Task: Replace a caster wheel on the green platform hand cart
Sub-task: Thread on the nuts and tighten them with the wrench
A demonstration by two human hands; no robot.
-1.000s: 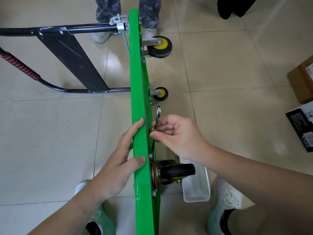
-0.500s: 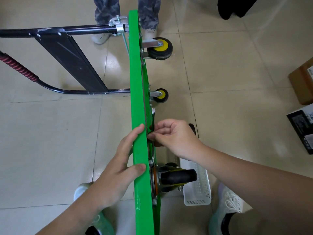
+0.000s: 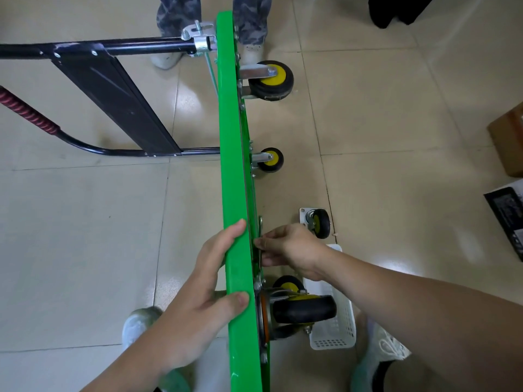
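The green platform cart (image 3: 232,154) stands on its long edge, its underside facing right. My left hand (image 3: 203,295) grips its top edge, thumb and fingers wrapped over it. My right hand (image 3: 288,250) pinches a thin metal wrench (image 3: 259,230) flat against the underside, just above the near caster wheel (image 3: 302,308), which is black with a yellow hub. Two more casters are mounted farther along, one at the far end (image 3: 270,80) and one in the middle (image 3: 270,160). A loose caster wheel (image 3: 319,223) with its plate lies on the floor to the right.
The cart's black folded handle (image 3: 113,94) with a red grip (image 3: 28,114) lies left. A white plastic basket (image 3: 336,323) sits on the tile floor under my right arm. Another person's legs (image 3: 252,21) stand at the far end. A cardboard box (image 3: 509,137) and a black box (image 3: 506,216) lie right.
My right hand has swung the wrench down from pointing up and outward to lying flat against the underside. The loose caster on the floor has come into view behind it. My left hand keeps its grip.
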